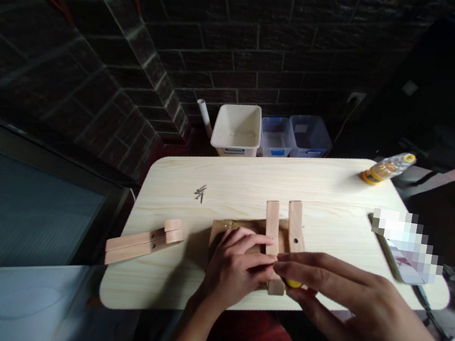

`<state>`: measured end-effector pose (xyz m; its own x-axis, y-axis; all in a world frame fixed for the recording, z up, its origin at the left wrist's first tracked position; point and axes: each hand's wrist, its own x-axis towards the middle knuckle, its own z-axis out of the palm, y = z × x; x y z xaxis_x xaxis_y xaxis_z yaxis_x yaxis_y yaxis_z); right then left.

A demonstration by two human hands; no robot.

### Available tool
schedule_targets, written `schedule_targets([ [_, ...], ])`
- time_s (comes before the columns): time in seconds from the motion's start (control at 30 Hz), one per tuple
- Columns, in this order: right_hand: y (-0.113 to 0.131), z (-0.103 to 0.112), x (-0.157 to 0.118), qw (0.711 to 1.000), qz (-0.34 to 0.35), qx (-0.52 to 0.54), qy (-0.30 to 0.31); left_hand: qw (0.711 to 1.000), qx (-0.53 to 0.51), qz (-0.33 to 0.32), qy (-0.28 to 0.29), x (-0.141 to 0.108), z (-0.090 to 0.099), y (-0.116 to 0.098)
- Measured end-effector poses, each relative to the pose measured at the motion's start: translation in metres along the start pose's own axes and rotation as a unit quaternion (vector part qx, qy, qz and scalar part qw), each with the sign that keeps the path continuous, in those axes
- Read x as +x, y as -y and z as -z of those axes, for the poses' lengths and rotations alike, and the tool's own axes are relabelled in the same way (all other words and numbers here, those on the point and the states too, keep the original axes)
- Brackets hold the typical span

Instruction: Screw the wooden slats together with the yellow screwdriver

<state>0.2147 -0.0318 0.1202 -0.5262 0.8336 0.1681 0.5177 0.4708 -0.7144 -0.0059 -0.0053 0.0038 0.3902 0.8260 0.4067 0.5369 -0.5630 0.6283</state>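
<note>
My left hand (235, 263) lies over a cardboard box (218, 229), its thumb and fingers closed on a wooden strip (271, 222) laid across the box. Close to its fingertips, my right hand (345, 296) is closed around a small yellow object (293, 283), mostly hidden under the fingers, so its kind does not show. A second wooden strip (294, 220), with a dark hole in it, lies just right of the first. At the near end of the first strip, a wood block end (276, 288) shows.
On the table (251, 182) are a pile of screws (200, 192), joined wooden pieces (139, 245) at left, a clear bottle-like container with yellow ends (388, 169) and a phone (404, 259) at right. A white bin (237, 129) and blue-tinted boxes (309, 137) stand beyond.
</note>
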Motion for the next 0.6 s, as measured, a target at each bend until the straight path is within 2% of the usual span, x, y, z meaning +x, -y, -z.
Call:
schedule_targets([
  [0.13,-0.0027,-0.0005,0.0004,0.999,0.030,-0.011,0.005,1.000,0.005,0.000,0.009,0.0000,0.0009,-0.0003],
  [0.47,-0.0037,-0.0005,0.0044,0.999,0.024,0.024,-0.002,1.000,-0.006,0.007,0.018,-0.0012,0.0012,0.0008],
  [0.6,-0.0012,-0.0014,0.0071,0.998,-0.001,0.054,-0.011,1.000,0.001,0.007,0.020,-0.0022,0.0001,0.0017],
])
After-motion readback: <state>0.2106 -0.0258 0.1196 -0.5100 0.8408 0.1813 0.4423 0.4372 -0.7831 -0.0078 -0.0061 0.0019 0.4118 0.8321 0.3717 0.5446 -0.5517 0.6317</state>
